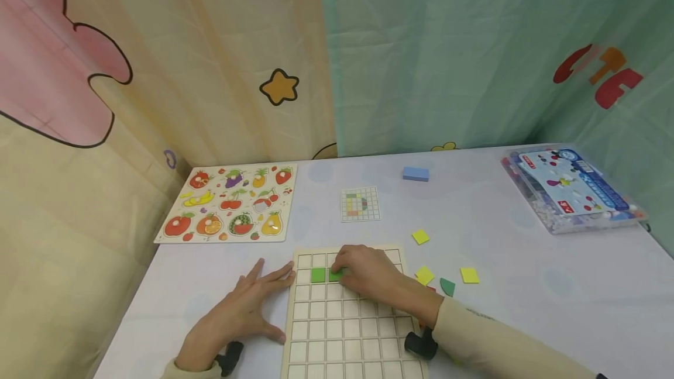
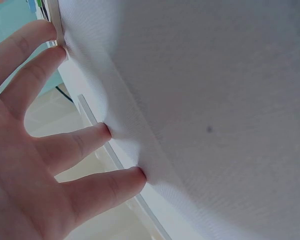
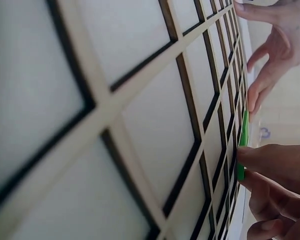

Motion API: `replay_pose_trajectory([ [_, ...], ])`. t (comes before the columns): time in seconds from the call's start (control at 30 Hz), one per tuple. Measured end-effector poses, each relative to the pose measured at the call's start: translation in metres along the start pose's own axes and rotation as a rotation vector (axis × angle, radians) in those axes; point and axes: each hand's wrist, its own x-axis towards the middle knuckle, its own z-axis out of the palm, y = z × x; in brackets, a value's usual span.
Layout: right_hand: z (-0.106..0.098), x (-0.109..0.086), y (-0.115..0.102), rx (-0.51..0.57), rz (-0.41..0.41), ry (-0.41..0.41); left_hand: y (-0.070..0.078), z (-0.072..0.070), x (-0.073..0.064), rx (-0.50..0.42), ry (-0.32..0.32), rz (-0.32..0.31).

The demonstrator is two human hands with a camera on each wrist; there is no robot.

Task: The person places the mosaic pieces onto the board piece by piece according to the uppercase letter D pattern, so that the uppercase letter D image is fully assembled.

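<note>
A wooden grid board [image 1: 334, 311] lies on the table in front of me. One green square tile [image 1: 318, 275] sits in a cell of its second row. Just right of it, my right hand [image 1: 372, 272] pinches another green square tile [image 1: 334, 276] between thumb and fingers, at the neighbouring cell; the right wrist view shows this tile [image 3: 241, 172] partly covered by the thumb. My left hand [image 1: 244, 309] is spread at the board's left side, index fingertip and thumb at its edge. In the left wrist view the other fingertips [image 2: 135, 175] rest on the tablecloth.
Yellow square tiles [image 1: 470, 275] and a green quarter-round piece [image 1: 447, 286] lie right of the board. Behind it are a small pattern card [image 1: 360, 204] and a blue block [image 1: 416, 174]. A fruit puzzle [image 1: 226, 203] lies back left, a plastic case [image 1: 571, 189] back right.
</note>
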Motion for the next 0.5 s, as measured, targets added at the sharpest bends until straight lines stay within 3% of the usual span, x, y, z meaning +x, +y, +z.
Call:
replay_pose_trajectory([
  [0.2, -0.002, 0.0001, -0.0042, -0.028, 0.005, -0.075, 0.001, -0.0005, 0.0002, 0.003, -0.006, -0.01],
  [0.5, -0.004, -0.0066, -0.0023, 0.001, -0.035, -0.093, 0.0003, 0.0008, 0.0004, -0.015, -0.013, -0.025],
])
